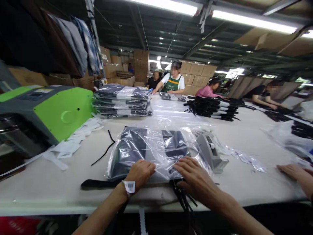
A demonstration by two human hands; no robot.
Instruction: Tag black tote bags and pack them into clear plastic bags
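Observation:
A clear plastic bag (156,153) lies before me on the table, with dark folded fabric (132,143) and a pale band across it inside. My left hand (140,171) is closed at the bag's near edge, its curled fingers gripping the plastic; a white barcode tag hangs at that wrist. On the bag's near right part my right hand (193,173) rests with fingers stretched out. A black strap (100,184) sticks out beneath the bag at the left, and dark cords (182,194) hang over the table's front edge.
A grey tape dispenser (211,153) stands right of the bag. Left are a green-and-grey machine (63,111), paper labels (73,140) and stacked bagged garments (122,101). A black pile (212,107) lies farther back. Another person's hand (293,171) rests at right; several co-workers stand beyond.

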